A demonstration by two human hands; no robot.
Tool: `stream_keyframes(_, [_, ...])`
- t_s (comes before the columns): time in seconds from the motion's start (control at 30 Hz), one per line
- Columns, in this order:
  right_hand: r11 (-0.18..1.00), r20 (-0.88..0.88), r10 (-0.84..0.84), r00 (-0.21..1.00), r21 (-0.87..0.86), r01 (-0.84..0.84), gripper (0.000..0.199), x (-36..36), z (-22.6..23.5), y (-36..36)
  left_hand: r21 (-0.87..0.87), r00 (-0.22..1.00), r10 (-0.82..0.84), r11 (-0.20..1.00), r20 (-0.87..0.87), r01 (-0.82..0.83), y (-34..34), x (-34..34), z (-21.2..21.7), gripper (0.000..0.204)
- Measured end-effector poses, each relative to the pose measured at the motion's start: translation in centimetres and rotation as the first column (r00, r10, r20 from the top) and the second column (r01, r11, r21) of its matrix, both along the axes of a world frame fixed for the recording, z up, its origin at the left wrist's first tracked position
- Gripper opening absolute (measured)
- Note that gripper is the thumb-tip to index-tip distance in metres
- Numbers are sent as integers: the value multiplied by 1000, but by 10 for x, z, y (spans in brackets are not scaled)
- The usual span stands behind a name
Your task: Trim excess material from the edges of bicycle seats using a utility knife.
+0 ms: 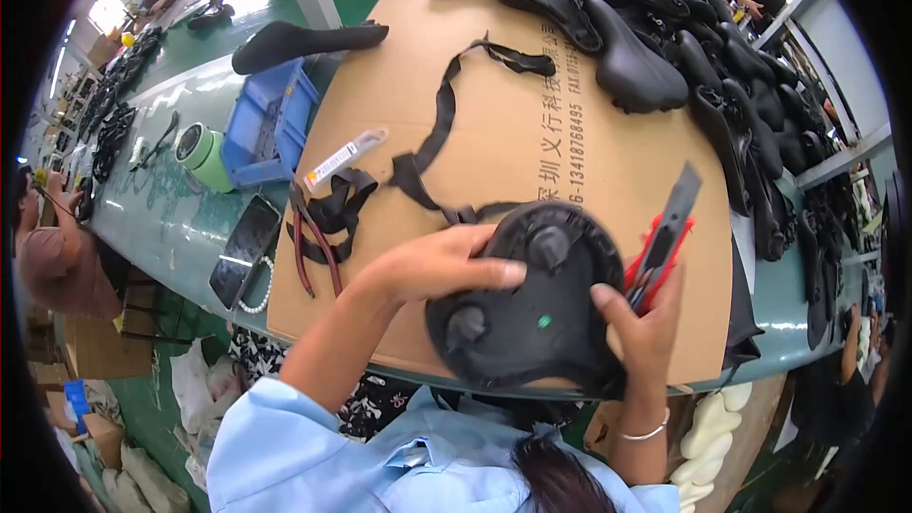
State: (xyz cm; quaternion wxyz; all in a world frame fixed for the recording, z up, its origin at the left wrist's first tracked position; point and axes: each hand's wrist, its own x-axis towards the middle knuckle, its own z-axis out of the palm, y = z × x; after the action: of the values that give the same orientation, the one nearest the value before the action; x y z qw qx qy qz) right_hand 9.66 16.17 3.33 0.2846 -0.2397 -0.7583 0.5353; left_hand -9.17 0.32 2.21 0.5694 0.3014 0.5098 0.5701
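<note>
Left hand [432,266] is gripping the upturned black saddle [532,309]; right hand [646,323] is steadying it while clutching a red utility knife [665,237]. Trimmed strips [432,147] are lying on the cardboard [589,161], and trimming is seemingly underway, not finished.

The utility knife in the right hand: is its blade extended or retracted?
Extended. The dark blade of the red utility knife juts up past the handle, above the right hand.

Head-worn fisheye, steeply down, close.

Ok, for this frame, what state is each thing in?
Left hand: gripping the saddle.
Right hand: holding the utility knife.
Saddle: underside up.
Utility knife: blade extended.
Phone: screen dark.
Blue bin: open-topped.
Loose strap: lying loose on the cardboard.
</note>
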Motion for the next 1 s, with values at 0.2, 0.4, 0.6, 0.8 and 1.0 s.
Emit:
stream_keyframes(0.2, [934, -261, -352, 899, -165, 318, 46, 8, 7, 41, 213, 726, 664, 694, 180, -687, 75, -168, 12, 36])
stream_keyframes(0.4, [822, -6, -392, 920, -451, 347, 48, 28, -56, 3, 143, 605, 729, 669, -320, -729, 198, -258, -26, 45])
stream_keyframes(0.6, [785, 76, -382, 921, -499, 367, 44, 31, -70, 1, 560, -663, 252, 771, -705, -303, 303, -269, -64, 41])
stream_keyframes(0.8, [841, 80, -298, 951, -449, 302, 41, 48, -74, -3, 344, -407, 348, 935, -845, 85, 275, -292, -36, 24])
stream_keyframes(1.0, [787, 17, -406, 914, -501, 359, 48, 29, -65, -1, 284, -151, 322, 931, -935, 229, 132, -155, -19, 25])
